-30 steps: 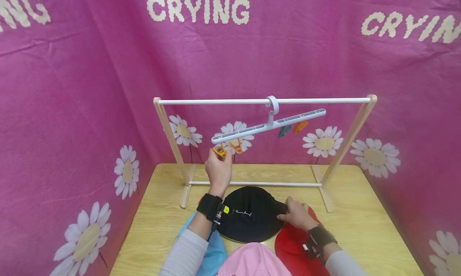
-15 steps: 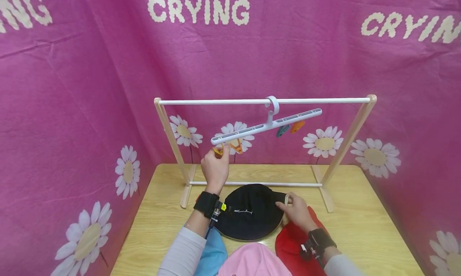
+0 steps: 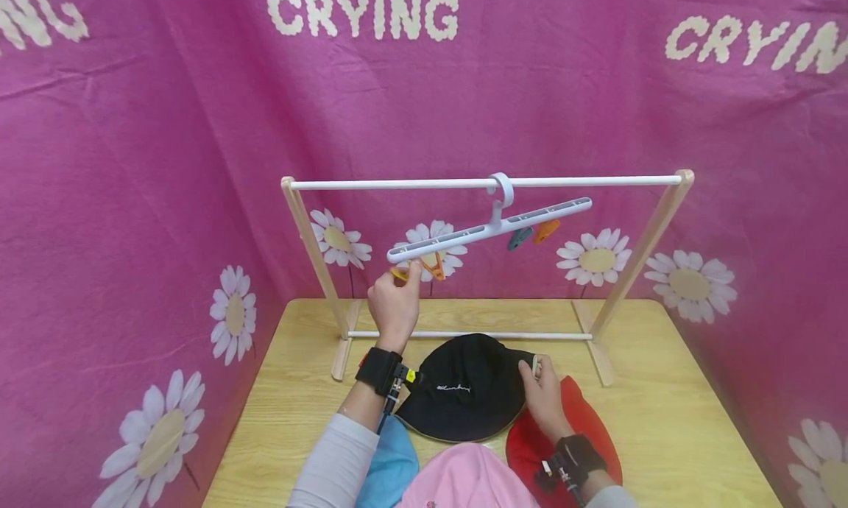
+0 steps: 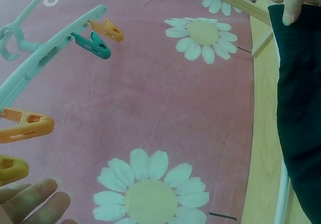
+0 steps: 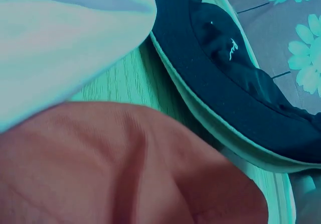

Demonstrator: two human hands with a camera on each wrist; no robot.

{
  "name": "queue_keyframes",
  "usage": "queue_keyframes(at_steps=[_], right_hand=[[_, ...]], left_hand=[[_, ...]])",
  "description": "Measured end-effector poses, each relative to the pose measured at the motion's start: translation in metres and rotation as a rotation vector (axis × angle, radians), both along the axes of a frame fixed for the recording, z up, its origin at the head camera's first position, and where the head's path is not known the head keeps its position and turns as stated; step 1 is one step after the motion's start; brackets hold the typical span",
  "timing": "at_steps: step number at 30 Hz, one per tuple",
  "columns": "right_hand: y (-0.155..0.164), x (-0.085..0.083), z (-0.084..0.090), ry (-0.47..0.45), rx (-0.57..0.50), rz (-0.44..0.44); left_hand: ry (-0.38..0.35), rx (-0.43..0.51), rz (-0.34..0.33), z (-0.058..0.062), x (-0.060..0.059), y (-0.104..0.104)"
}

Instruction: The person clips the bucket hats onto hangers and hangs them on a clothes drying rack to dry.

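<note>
Near: my right hand (image 3: 545,395) pinches the brim of the black hat (image 3: 464,390), lifted above the counter (image 3: 298,405) over the red hat (image 3: 586,427). Farther: my left hand (image 3: 393,305) fingers pinch the yellow clip (image 3: 400,274) under the tilted white hanger (image 3: 486,232), hooked on the rail (image 3: 397,185).

We read one word, printed several times over, on the pink backdrop cloth (image 3: 530,110).

"CRYING" stands whole in cream letters at the top centre of the cloth; at the top right corner we see it cut off as "CRYIN", and at the top left corner only "NG" shows. The black hat (image 3: 464,390) carries a small white script mark on its crown, too small for us to read; the right wrist view shows it no more clearly.
</note>
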State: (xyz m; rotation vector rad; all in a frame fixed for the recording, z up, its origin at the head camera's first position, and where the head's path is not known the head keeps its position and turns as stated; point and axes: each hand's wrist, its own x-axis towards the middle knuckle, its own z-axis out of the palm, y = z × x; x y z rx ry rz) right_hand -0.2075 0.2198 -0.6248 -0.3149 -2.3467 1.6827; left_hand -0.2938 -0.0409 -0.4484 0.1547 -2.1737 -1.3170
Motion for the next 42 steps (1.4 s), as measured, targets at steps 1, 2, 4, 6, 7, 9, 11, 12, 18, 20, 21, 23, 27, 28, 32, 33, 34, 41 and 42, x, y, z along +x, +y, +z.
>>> queue_keyframes(at_steps=[1, 2, 4, 6, 7, 9, 11, 12, 18, 20, 21, 23, 27, 28, 32, 33, 34, 41, 42], right_hand=[[-0.001, 0.0, 0.0, -0.009, 0.001, -0.002], [-0.002, 0.0, 0.0, -0.018, -0.003, -0.005], [-0.005, 0.0, 0.001, -0.028, -0.006, -0.021], [-0.008, -0.002, 0.002, -0.022, 0.009, -0.048], [-0.009, -0.003, 0.002, -0.016, 0.016, -0.06], [-0.011, -0.006, 0.002, 0.004, 0.04, -0.086], [-0.012, -0.008, 0.002, 0.022, 0.06, -0.097], [-0.013, -0.008, 0.002, 0.028, 0.059, -0.093], [-0.014, -0.007, 0.004, 0.036, 0.047, -0.078], [-0.014, -0.006, 0.004, 0.039, 0.042, -0.077], [-0.014, -0.006, 0.005, 0.045, 0.039, -0.076], [-0.014, -0.004, 0.006, 0.056, 0.056, -0.074], [-0.015, -0.001, 0.01, 0.095, 0.114, -0.064], [-0.015, 0.0, 0.011, 0.101, 0.131, -0.06], [-0.017, 0.003, 0.017, 0.105, 0.154, -0.03], [-0.017, 0.004, 0.018, 0.101, 0.155, -0.024], [-0.017, 0.005, 0.019, 0.098, 0.154, -0.019], [-0.02, 0.011, 0.023, 0.069, 0.16, -0.007], [-0.02, 0.012, 0.024, 0.065, 0.164, -0.001]], left_hand=[[-0.003, 0.001, -0.002, 0.0, 0.0, -0.001], [-0.005, 0.001, -0.005, -0.001, 0.0, -0.001], [-0.004, -0.002, -0.012, -0.001, 0.0, -0.003], [-0.002, -0.01, -0.018, 0.0, 0.001, -0.004], [0.002, -0.02, -0.016, 0.0, 0.0, -0.004], [0.009, -0.038, -0.02, 0.001, -0.001, -0.005], [0.01, -0.061, -0.022, 0.001, -0.002, -0.005], [0.01, -0.07, -0.023, 0.0, -0.002, -0.006], [0.001, -0.119, -0.027, -0.001, -0.002, -0.005], [0.011, -0.136, -0.032, 0.0, -0.001, -0.004], [0.02, -0.142, -0.037, 0.0, -0.001, -0.004], [0.033, -0.158, -0.052, 0.002, 0.0, -0.004], [0.032, -0.167, -0.088, 0.003, -0.001, -0.003], [0.027, -0.17, -0.095, 0.003, -0.001, -0.003], [0.013, -0.169, -0.115, 0.003, -0.003, -0.002], [0.009, -0.171, -0.12, 0.003, -0.003, -0.002], [0.005, -0.175, -0.126, 0.002, -0.002, -0.002], [0.006, -0.212, -0.16, 0.001, 0.001, -0.003], [0.009, -0.217, -0.161, 0.002, 0.001, -0.003]])
